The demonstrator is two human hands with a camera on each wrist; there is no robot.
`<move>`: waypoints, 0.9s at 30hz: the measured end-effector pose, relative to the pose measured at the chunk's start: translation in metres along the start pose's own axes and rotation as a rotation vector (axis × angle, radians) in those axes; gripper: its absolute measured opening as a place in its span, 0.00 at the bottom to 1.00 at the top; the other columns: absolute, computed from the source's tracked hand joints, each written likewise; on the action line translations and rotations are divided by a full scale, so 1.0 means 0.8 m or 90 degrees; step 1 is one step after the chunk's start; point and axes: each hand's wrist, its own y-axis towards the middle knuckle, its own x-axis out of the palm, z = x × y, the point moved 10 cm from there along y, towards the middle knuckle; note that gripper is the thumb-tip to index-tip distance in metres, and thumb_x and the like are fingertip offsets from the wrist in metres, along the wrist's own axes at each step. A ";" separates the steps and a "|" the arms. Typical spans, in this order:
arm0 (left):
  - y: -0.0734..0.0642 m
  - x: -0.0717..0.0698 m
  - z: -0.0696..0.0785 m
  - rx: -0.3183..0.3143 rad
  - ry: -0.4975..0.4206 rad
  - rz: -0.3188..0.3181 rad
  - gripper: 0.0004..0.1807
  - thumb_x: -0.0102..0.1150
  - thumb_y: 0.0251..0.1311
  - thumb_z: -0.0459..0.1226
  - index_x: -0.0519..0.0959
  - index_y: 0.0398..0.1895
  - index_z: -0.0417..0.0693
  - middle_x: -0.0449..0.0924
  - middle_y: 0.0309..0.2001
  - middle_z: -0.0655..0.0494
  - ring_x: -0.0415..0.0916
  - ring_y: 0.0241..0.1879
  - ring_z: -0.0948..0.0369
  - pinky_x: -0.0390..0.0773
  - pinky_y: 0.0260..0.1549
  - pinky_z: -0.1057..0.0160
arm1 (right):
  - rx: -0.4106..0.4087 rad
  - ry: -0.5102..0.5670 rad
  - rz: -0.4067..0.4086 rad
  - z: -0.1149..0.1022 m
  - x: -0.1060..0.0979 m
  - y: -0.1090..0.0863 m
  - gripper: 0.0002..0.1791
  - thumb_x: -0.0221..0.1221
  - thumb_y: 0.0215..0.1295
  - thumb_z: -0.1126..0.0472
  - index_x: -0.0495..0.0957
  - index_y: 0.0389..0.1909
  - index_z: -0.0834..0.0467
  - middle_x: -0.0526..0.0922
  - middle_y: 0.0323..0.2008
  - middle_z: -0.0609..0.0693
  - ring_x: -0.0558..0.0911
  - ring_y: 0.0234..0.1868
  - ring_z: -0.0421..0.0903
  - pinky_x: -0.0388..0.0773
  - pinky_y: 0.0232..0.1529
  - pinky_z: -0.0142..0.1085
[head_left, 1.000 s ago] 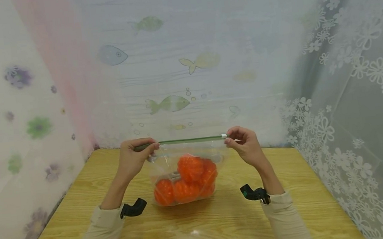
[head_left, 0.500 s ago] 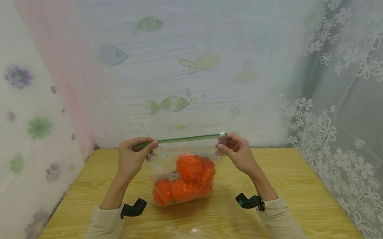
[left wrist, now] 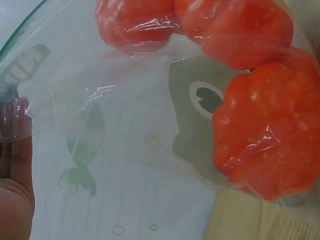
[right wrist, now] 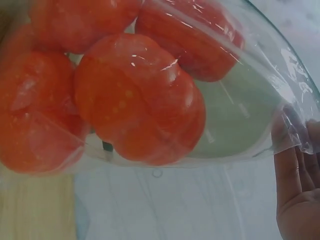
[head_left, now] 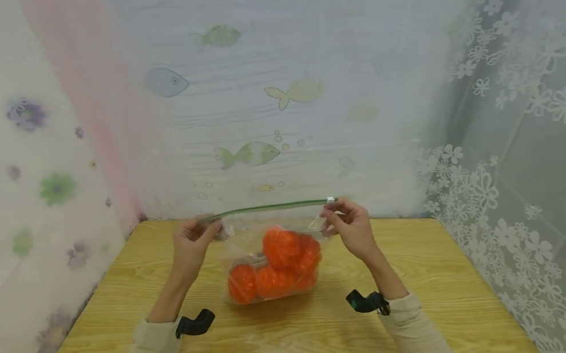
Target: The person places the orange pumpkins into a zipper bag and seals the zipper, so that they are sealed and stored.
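A clear slider bag (head_left: 249, 224) stands upright over the table, a green strip (head_left: 276, 205) along its top edge. Near the right end of that strip sits a white slider (head_left: 331, 199). Several ribbed orange-red tomatoes (head_left: 281, 247) fill its lower half; both wrist views show these tomatoes (left wrist: 267, 135) close up through the film. My left hand (head_left: 192, 245) pinches the upper left corner. At the upper right side, my right hand (head_left: 354, 227) pinches the film just below the slider; its fingers (right wrist: 288, 175) show behind the clear plastic in the right wrist view.
Beneath the bag is a yellow wood-grain table (head_left: 290, 342). A fish-print curtain (head_left: 309, 133) hangs along the far edge, with flower-print sheets at left and right. Each wrist carries a black camera mount (head_left: 196, 323).
My right hand has moved from the slider end down and left onto the film below it. My left hand has shifted slightly left and down, and the strip's left end now bends lower.
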 end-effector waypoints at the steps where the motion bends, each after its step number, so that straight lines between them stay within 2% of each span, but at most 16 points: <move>1: -0.001 -0.001 0.002 0.009 0.001 0.009 0.06 0.59 0.66 0.21 0.83 0.42 0.25 0.88 0.30 0.62 0.84 0.29 0.67 0.85 0.33 0.70 | 0.003 -0.001 0.001 -0.002 -0.001 0.000 0.10 0.56 0.75 0.71 0.75 0.47 0.77 0.87 0.37 0.53 0.86 0.28 0.38 0.87 0.29 0.34; 3: 0.001 0.000 0.007 0.021 0.004 0.019 0.06 0.60 0.65 0.21 0.82 0.41 0.23 0.88 0.29 0.62 0.84 0.28 0.67 0.85 0.31 0.69 | 0.013 0.001 0.002 -0.007 -0.004 0.000 0.11 0.56 0.75 0.69 0.74 0.47 0.77 0.87 0.36 0.48 0.85 0.27 0.38 0.86 0.27 0.33; 6: 0.004 0.008 0.015 0.023 -0.006 0.004 0.06 0.61 0.66 0.23 0.83 0.40 0.24 0.88 0.30 0.59 0.84 0.26 0.65 0.87 0.29 0.64 | 0.042 0.036 0.012 -0.011 -0.011 -0.001 0.09 0.56 0.76 0.67 0.75 0.46 0.73 0.85 0.35 0.44 0.84 0.26 0.38 0.84 0.23 0.31; 9: 0.008 0.018 0.012 -0.009 -0.029 -0.026 0.05 0.61 0.67 0.25 0.85 0.40 0.31 0.88 0.31 0.57 0.85 0.28 0.63 0.87 0.28 0.59 | 0.095 0.079 0.031 -0.006 -0.019 -0.002 0.06 0.55 0.77 0.66 0.76 0.46 0.67 0.83 0.34 0.44 0.82 0.25 0.38 0.79 0.19 0.27; 13: 0.010 0.024 -0.013 -0.083 -0.030 -0.034 0.05 0.61 0.69 0.28 0.86 0.40 0.38 0.88 0.32 0.59 0.84 0.30 0.64 0.88 0.30 0.60 | 0.198 0.094 0.054 0.019 -0.027 -0.009 0.06 0.54 0.78 0.65 0.77 0.49 0.60 0.82 0.34 0.43 0.81 0.28 0.37 0.78 0.20 0.25; 16: 0.013 0.025 -0.034 -0.129 -0.024 -0.018 0.05 0.61 0.69 0.29 0.84 0.42 0.34 0.88 0.32 0.60 0.84 0.29 0.65 0.88 0.31 0.61 | 0.256 0.084 0.070 0.040 -0.032 -0.013 0.09 0.54 0.79 0.63 0.75 0.53 0.62 0.83 0.34 0.42 0.81 0.29 0.37 0.79 0.23 0.25; 21: 0.026 0.030 -0.057 -0.171 0.002 -0.003 0.14 0.62 0.69 0.31 0.79 0.48 0.24 0.88 0.33 0.61 0.85 0.29 0.64 0.88 0.32 0.62 | 0.286 0.072 0.091 0.064 -0.043 -0.010 0.17 0.54 0.79 0.61 0.72 0.60 0.69 0.83 0.36 0.42 0.80 0.31 0.37 0.80 0.27 0.25; 27: 0.039 0.038 -0.082 -0.218 0.016 -0.014 0.11 0.61 0.70 0.31 0.78 0.47 0.28 0.87 0.33 0.60 0.84 0.30 0.65 0.87 0.34 0.65 | 0.311 0.060 0.084 0.088 -0.052 -0.003 0.21 0.52 0.80 0.60 0.69 0.65 0.69 0.83 0.38 0.40 0.81 0.34 0.37 0.80 0.31 0.24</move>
